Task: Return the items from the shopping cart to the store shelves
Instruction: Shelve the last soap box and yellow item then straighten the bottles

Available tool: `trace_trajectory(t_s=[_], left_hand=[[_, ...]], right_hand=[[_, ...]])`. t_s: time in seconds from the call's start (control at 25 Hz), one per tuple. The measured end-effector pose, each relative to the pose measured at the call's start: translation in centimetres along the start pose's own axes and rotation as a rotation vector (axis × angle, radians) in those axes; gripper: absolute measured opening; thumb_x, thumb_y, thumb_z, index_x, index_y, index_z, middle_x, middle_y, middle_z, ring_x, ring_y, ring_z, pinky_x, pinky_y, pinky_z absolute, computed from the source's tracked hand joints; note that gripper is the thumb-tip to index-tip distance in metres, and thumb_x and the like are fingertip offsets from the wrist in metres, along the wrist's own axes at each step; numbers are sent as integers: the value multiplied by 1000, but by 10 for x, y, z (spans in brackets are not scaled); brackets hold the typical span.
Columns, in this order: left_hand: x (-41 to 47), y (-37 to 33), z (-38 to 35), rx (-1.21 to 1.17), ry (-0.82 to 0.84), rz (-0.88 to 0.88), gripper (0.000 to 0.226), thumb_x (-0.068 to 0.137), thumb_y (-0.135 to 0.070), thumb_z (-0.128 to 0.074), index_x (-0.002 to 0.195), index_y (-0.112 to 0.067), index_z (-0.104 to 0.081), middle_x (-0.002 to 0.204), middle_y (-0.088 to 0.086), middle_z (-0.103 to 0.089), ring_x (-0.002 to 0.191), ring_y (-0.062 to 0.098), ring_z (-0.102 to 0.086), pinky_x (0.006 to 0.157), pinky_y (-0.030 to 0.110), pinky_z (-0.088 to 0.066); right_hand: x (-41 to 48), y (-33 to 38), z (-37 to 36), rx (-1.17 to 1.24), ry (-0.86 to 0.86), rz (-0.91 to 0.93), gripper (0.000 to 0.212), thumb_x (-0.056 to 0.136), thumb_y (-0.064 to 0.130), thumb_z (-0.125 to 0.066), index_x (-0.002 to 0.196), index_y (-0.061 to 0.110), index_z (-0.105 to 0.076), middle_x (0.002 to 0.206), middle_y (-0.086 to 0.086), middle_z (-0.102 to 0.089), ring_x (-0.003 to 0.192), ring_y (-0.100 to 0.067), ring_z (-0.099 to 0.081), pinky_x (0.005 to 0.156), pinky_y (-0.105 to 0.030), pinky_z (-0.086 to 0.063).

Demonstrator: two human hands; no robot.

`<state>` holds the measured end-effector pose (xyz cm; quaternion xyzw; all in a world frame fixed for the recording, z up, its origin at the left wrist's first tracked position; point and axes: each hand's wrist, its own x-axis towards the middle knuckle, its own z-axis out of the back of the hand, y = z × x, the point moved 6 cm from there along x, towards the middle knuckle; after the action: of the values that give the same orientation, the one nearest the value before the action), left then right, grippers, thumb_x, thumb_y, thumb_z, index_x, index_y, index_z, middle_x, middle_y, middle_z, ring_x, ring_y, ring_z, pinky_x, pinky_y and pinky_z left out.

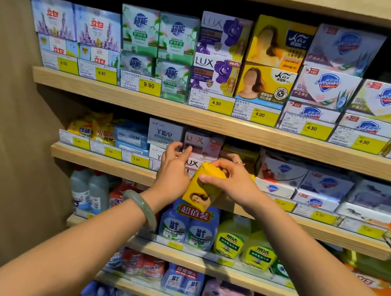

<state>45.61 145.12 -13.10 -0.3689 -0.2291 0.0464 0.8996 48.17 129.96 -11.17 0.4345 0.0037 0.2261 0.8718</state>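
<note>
A yellow soap box point(201, 187) with a woman's picture hangs tilted in front of the second shelf point(106, 162). My right hand point(230, 178) grips its upper end with thumb and fingers. My left hand point(173, 167), with a green bangle on the wrist, rests against the box's left side, its fingers spread toward the pink LUX soap boxes point(202, 143) on that shelf. Matching yellow soap boxes point(266, 85) stand stacked on the top shelf point(146, 101), above and to the right. The shopping cart is out of view.
Soap boxes fill the top two shelves behind price tags: Safeguard boxes point(326, 89) at right, purple LUX boxes point(215, 74) in the middle. Bottles of detergent point(188, 226) line the lower shelves. A brown wall point(3, 127) closes off the left side.
</note>
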Motion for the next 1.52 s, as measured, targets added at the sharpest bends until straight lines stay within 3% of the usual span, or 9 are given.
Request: trace_trajectory(t_s=[0.24,0.44,0.56,0.72,0.84,0.92,1.16,1.36,1.52], left_hand=[[-3,-2,1,114,19,-13,65,85,5,-44,144,-19,-35,131,6,-31,124,25,-26,103,40,-34],[-9,-28,-2,68,-79,-221,36,92,-19,-52,128,-16,-49,122,5,-44,119,21,-35,101,31,-31],[-25,-52,-20,119,-48,-389,41,89,-29,-57,128,-18,-48,126,2,-44,116,17,-35,98,31,-34],[-39,-76,-49,230,31,-555,47,88,-20,-57,133,-18,-46,140,-1,-42,127,17,-35,107,33,-33],[-38,-78,-58,269,52,-558,50,90,-15,-53,139,-15,-41,145,1,-40,133,19,-34,113,33,-27],[-39,-77,-60,300,53,-565,52,91,-16,-51,141,-14,-38,147,1,-37,134,20,-33,113,33,-26],[-45,-68,-57,356,12,-511,57,88,-18,-52,142,-18,-36,146,6,-35,133,25,-33,112,39,-29],[-49,-70,-59,413,9,-531,56,85,-18,-55,139,-14,-41,143,10,-40,130,28,-38,111,43,-33],[-45,-77,-66,454,69,-481,67,92,-25,-47,150,-12,-17,156,11,-15,146,28,-10,119,38,-9]], right_hand=[[-3,-3,7,14,-3,-9,39,74,39,-77,105,16,-69,135,-1,-38,125,-14,-35,106,-40,-38],[-6,-26,46,186,-385,-174,41,74,56,-69,86,17,-65,88,-6,-64,88,-28,-61,81,-52,-53],[-16,-42,66,228,-560,-336,55,66,68,-63,82,16,-57,82,-6,-65,79,-34,-66,76,-53,-55],[-27,-63,72,276,-672,-491,49,77,52,-68,93,13,-44,83,-4,-55,68,-31,-67,73,-47,-57],[-25,-74,61,600,-587,-501,38,83,34,-70,98,9,-46,95,-15,-62,55,-23,-66,56,-33,-57],[-27,-74,56,710,-529,-459,36,84,17,-70,108,4,-48,107,-21,-62,63,-22,-67,61,-32,-59],[-32,-58,56,92,-458,-287,34,80,16,-73,108,17,-54,110,-7,-58,97,-23,-61,88,-43,-53],[-32,-52,58,-225,-420,-174,34,90,24,-62,122,16,-59,115,-11,-55,101,-26,-58,89,-38,-49],[-31,-45,63,-292,-450,-99,29,90,18,-60,118,12,-52,104,-9,-62,98,-27,-59,78,-34,-46]])
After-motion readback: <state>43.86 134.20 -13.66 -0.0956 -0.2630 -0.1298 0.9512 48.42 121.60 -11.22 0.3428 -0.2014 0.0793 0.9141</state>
